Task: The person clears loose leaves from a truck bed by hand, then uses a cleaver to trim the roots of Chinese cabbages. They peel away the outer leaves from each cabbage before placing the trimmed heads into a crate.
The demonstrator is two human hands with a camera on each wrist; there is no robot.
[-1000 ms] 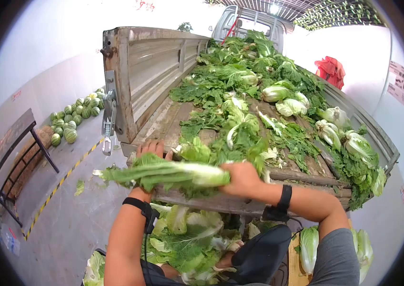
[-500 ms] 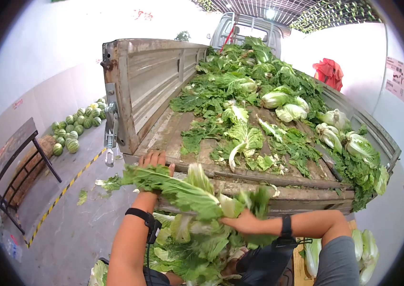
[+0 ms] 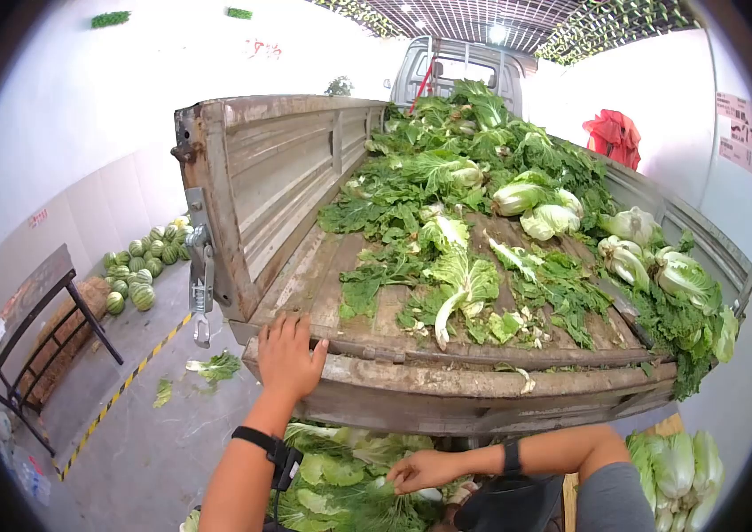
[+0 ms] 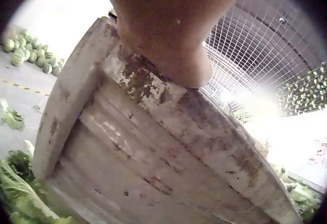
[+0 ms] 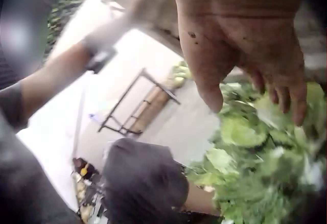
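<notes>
Left hand (image 3: 291,362) open on tailgate (image 3: 482,379); right hand (image 5: 250,45) open above leaves (image 5: 255,152).

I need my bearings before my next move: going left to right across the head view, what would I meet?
Black metal frame → larger fallen leaf → left hand → right hand → red cloth → wall poster.
</notes>
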